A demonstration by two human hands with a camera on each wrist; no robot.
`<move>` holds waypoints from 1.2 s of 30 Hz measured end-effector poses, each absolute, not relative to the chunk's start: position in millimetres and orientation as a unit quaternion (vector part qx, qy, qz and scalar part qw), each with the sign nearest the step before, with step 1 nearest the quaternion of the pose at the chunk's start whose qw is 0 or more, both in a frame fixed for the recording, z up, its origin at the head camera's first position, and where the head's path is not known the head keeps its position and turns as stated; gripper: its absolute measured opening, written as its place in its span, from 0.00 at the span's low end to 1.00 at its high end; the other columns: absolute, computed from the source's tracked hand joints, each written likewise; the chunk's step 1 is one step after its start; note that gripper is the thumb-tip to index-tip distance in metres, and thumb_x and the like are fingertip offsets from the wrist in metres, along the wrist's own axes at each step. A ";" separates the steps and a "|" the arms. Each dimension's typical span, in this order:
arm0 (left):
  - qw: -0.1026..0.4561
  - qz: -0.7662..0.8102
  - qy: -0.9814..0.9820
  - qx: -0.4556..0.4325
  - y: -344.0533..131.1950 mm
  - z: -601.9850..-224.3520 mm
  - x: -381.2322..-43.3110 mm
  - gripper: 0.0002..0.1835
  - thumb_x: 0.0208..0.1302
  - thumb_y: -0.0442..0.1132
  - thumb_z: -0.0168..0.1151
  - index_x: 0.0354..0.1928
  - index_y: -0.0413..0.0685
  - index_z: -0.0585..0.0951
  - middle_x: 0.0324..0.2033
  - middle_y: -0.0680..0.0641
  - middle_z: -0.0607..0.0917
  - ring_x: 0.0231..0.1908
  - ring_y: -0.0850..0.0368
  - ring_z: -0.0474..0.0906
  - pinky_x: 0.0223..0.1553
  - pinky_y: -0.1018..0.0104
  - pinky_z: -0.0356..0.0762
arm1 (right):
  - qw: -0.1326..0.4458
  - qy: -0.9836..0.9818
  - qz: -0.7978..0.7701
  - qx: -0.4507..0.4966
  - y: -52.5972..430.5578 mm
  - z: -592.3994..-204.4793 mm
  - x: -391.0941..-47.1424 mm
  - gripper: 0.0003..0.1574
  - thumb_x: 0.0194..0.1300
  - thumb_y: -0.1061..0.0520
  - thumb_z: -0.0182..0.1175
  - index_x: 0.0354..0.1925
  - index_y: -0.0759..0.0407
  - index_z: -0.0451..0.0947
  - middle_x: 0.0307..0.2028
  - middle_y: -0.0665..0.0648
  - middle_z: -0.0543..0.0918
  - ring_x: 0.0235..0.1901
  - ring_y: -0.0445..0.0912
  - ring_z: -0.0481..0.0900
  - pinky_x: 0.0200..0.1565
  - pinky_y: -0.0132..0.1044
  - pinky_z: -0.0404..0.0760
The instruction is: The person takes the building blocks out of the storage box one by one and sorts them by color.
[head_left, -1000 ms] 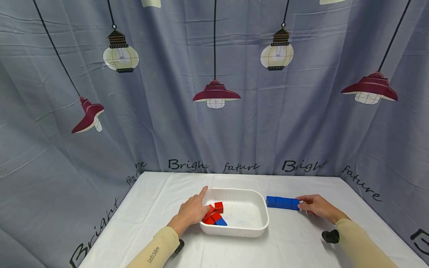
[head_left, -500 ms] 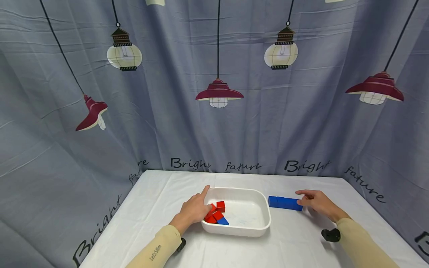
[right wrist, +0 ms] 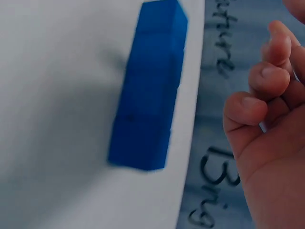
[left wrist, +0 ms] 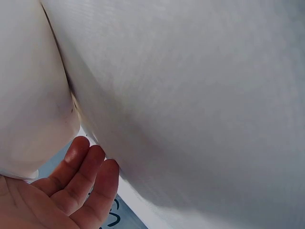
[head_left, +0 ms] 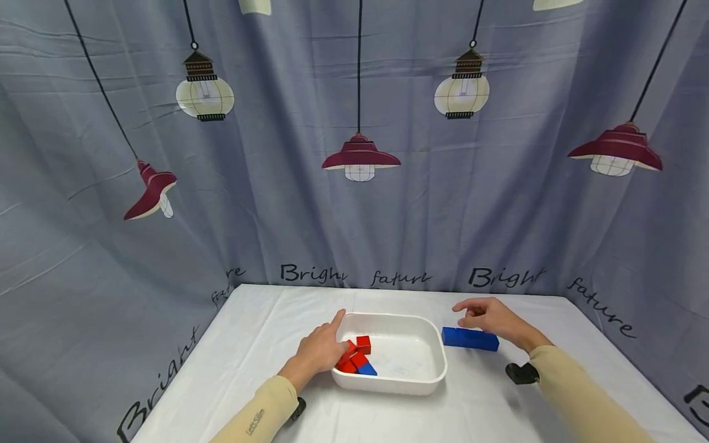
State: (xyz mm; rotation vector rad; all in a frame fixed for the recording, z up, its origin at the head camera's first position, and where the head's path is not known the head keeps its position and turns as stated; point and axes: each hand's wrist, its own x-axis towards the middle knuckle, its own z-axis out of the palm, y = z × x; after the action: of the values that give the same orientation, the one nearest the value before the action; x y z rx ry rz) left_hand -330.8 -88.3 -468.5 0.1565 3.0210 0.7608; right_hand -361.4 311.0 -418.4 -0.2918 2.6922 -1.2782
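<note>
A white plastic tub [head_left: 390,386] stands on the table. My left hand [head_left: 317,354] holds it at its left end, thumb over the rim and index finger stretched along it; three fingers [left wrist: 90,167] hang loosely outside the wall in the left wrist view. Several red blocks [head_left: 363,344] and a blue block [head_left: 367,369] lie in the tub's left part, some hidden by the thumb. Right of the tub lies a straight row of blue blocks [head_left: 469,338], seams visible in the right wrist view. Above its right part hovers my right hand [head_left: 501,320], fingers loosely bent, holding nothing.
A white cloth [head_left: 310,418] covers the table. Behind it and at both sides hangs a grey-blue curtain [head_left: 277,203] printed with lamps and lettering. Dark wrist devices [head_left: 522,373] sit under both sleeves.
My right hand has let go of the right end of the blue row, lifted and moved left over it. The row stays in place. My left hand and the tub have not moved.
</note>
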 end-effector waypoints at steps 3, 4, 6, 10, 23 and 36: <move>0.011 0.247 0.968 0.051 -89.8 -468.7 -328.2 0.41 0.64 0.49 0.61 0.78 0.60 0.58 0.60 0.41 0.78 0.54 0.44 0.76 0.57 0.36 0.74 | 0.088 0.894 -0.423 -0.120 298.5 -411.5 -363.4 0.31 0.61 0.45 0.71 0.58 0.56 0.80 0.32 0.54 0.78 0.32 0.49 0.74 0.31 0.38 0.74; 0.011 0.248 0.967 0.052 -90.1 -468.9 -328.0 0.41 0.64 0.49 0.61 0.78 0.60 0.58 0.60 0.41 0.79 0.53 0.44 0.76 0.56 0.36 0.75 | 0.092 0.893 -0.421 -0.128 294.8 -409.5 -364.0 0.30 0.61 0.45 0.71 0.58 0.55 0.80 0.32 0.54 0.78 0.32 0.48 0.74 0.31 0.37 0.73; 0.011 0.251 0.966 0.055 -89.8 -469.3 -328.4 0.41 0.64 0.49 0.60 0.78 0.60 0.58 0.59 0.40 0.79 0.53 0.44 0.76 0.56 0.36 0.75 | 0.101 0.890 -0.421 -0.146 288.3 -406.5 -364.4 0.29 0.61 0.46 0.71 0.57 0.55 0.80 0.31 0.54 0.77 0.31 0.48 0.73 0.30 0.36 0.73; 0.009 0.248 0.967 0.053 -89.1 -470.9 -330.5 0.41 0.64 0.49 0.60 0.78 0.61 0.58 0.59 0.41 0.79 0.53 0.45 0.76 0.56 0.37 0.75 | 0.122 0.882 -0.417 -0.184 274.5 -400.3 -365.2 0.27 0.61 0.49 0.71 0.56 0.56 0.81 0.28 0.54 0.76 0.30 0.48 0.73 0.32 0.36 0.72; 0.001 0.240 0.968 0.068 -90.7 -469.9 -333.4 0.42 0.64 0.50 0.60 0.78 0.59 0.57 0.58 0.40 0.80 0.53 0.44 0.77 0.54 0.38 0.76 | 0.177 0.869 -0.375 -0.268 226.4 -392.2 -368.4 0.22 0.60 0.51 0.71 0.51 0.58 0.83 0.26 0.52 0.75 0.28 0.44 0.72 0.33 0.37 0.72; 0.004 0.249 0.967 0.061 -90.0 -474.1 -331.7 0.42 0.63 0.50 0.60 0.78 0.60 0.58 0.59 0.40 0.79 0.53 0.44 0.77 0.55 0.37 0.75 | 0.246 0.851 -0.367 -0.285 186.6 -406.1 -374.2 0.19 0.60 0.56 0.71 0.48 0.62 0.84 0.23 0.49 0.76 0.23 0.42 0.67 0.26 0.32 0.63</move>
State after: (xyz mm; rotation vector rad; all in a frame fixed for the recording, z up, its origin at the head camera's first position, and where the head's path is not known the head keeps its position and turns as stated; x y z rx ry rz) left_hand -331.7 -90.0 -474.1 0.1924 3.0288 0.7799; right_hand -374.2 186.6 -406.1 -0.7762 2.3208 -1.0015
